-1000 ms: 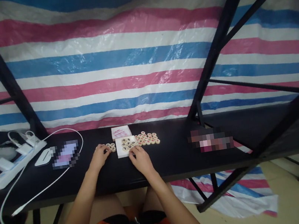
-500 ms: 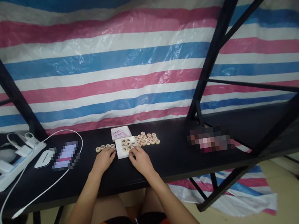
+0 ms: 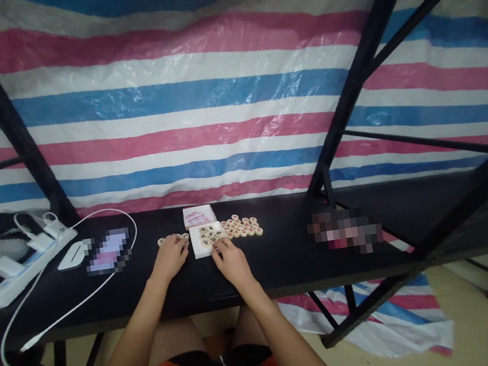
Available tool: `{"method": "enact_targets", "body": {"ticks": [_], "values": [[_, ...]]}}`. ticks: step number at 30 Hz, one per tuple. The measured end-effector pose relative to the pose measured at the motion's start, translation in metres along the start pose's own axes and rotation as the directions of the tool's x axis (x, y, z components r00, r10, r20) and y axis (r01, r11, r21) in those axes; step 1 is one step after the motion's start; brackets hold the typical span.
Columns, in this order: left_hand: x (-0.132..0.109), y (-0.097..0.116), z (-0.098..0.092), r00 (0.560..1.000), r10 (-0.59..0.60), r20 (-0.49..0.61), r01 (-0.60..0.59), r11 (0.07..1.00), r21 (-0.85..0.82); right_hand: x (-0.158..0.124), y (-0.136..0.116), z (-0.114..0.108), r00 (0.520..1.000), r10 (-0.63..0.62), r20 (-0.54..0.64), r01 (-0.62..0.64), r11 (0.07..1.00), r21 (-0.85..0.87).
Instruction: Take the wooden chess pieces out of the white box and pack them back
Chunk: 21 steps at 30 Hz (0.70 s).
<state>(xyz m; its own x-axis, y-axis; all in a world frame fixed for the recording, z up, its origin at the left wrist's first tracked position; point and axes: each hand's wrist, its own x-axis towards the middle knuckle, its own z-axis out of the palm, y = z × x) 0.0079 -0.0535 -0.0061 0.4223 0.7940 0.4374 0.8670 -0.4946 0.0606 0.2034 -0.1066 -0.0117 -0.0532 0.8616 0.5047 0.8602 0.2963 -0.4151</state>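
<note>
Right hand (image 3: 232, 261) touching square white box (image 3: 197, 249)!

Its grip can't be told; left hand (image 3: 172, 260) is partly covering round cream discs (image 3: 161, 242), hold hidden. The box is sitting on the black tabletop (image 3: 287, 225), red-marked cream discs (image 3: 243, 231) lying alongside.

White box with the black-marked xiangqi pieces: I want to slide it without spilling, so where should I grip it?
Probably the left and right walls of the open box, near its front corners, from the near side. It lies flat and square; a pink-printed box part sits behind it, red-marked xiangqi pieces crowd its right.
</note>
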Motion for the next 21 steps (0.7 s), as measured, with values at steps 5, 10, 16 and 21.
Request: {"method": "enact_targets", "body": {"ticks": [5,10,16,21], "values": [[0.003,0.025,-0.007,0.984,0.174,-0.039,-0.174,0.985,0.004,0.000,-0.001,-0.003,0.985,0.170,-0.010,-0.170,0.984,-0.062],[0.021,0.039,-0.013,0.992,0.089,0.084,-0.092,0.995,0.036,0.001,0.000,-0.001,0.978,0.205,0.036,-0.197,0.970,-0.144],[0.035,0.046,-0.012,0.980,0.022,0.199,-0.041,0.995,0.095,0.001,0.000,-0.001,0.986,0.159,0.058,-0.148,0.976,-0.157],[0.038,0.054,-0.007,0.974,-0.014,0.226,-0.002,0.997,0.071,0.001,0.001,0.000,0.991,0.111,0.080,-0.097,0.983,-0.159]]}}
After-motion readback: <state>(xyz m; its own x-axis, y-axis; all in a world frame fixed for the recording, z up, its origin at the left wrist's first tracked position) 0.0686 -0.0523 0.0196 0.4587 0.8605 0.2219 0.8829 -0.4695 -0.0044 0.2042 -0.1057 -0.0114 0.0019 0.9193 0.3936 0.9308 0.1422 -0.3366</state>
